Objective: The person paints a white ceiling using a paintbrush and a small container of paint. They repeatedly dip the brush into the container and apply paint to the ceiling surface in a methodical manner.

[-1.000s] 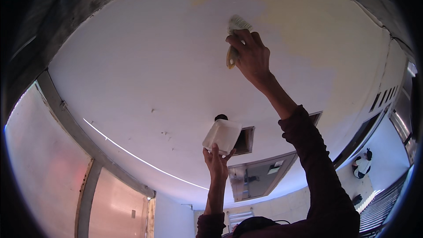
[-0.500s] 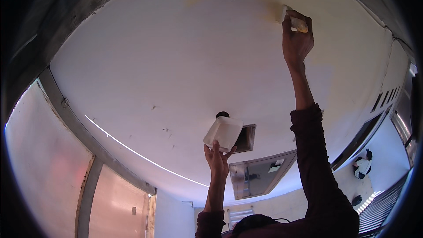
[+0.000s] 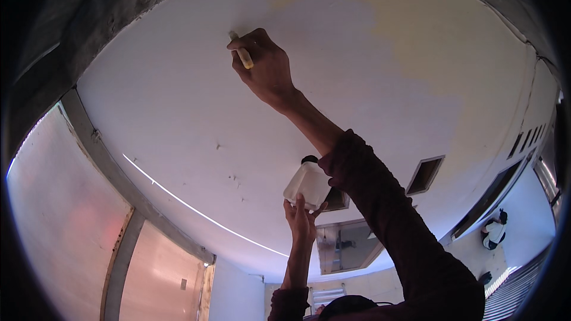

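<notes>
My right hand (image 3: 264, 65) is raised against the white ceiling (image 3: 166, 83), closed on a paintbrush (image 3: 244, 57) with a yellowish handle; the bristles are mostly hidden by the handle and fingers. My left hand (image 3: 302, 217) holds a white plastic container (image 3: 305, 179) from below, fingers spread along its bottom edge. My right sleeve crosses beside the container and covers part of its right edge. Pale yellowish patches (image 3: 428, 47) mark the upper right of the ceiling.
Behind the container are a dark round fitting (image 3: 310, 158) and square openings, another opening (image 3: 424, 174) to its right. A framed reflective panel (image 3: 342, 246) is lower down. Grey beams (image 3: 89, 131) and translucent panels (image 3: 65, 196) run along the left. A person (image 3: 494, 231) is at the far right.
My right hand with the brush first moved right along the ceiling, then swung far to the left. My left hand and the container shifted slightly right in the picture.
</notes>
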{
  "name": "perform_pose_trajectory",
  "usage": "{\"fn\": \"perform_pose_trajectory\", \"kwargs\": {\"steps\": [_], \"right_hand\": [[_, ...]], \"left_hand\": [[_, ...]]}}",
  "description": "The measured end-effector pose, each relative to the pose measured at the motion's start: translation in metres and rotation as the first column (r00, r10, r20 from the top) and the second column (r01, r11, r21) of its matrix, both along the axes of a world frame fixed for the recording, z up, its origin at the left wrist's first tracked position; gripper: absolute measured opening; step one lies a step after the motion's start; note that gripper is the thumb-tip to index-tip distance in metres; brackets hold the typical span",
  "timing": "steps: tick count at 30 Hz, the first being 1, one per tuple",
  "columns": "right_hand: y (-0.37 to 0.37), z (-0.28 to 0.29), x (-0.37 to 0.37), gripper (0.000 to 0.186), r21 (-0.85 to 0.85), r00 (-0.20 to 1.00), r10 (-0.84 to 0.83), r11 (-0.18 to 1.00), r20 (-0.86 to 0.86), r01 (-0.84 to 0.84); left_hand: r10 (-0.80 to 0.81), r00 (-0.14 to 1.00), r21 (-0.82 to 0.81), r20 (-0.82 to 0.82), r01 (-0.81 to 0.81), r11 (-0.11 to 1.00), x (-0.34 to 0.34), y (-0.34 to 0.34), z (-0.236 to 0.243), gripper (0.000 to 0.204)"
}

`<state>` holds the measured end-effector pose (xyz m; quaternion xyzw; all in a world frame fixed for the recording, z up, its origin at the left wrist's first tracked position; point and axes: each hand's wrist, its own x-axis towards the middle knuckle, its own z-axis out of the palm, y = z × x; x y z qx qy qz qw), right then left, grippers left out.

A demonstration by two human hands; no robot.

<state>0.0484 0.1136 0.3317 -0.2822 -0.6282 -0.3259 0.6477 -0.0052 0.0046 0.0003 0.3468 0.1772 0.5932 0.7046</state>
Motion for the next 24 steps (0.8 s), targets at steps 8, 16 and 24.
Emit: {"fn": "perform_pose_trajectory", "kwargs": {"steps": [8,16,24], "right_hand": [[-0.056,0.022,0.135,0.013,0.006,0.941,-0.136,0.989,-0.310,0.145],[-0.133,-0.021,0.174,0.017,-0.090,0.919,-0.238,0.971,-0.313,0.221],[-0.123,-0.157,0.122,0.027,-0.853,0.996,-0.020,0.519,-0.087,-0.064]], "left_hand": [[0.001,1.000,-0.008,-0.015,-0.002,1.000,-0.005,-0.001,0.000,0.054],[0.007,1.000,-0.022,0.000,-0.007,1.000,-0.008,0.002,-0.003,0.056],[-0.027,0.999,0.000,-0.021,0.027,1.000,-0.001,-0.002,0.003,0.053]]}}
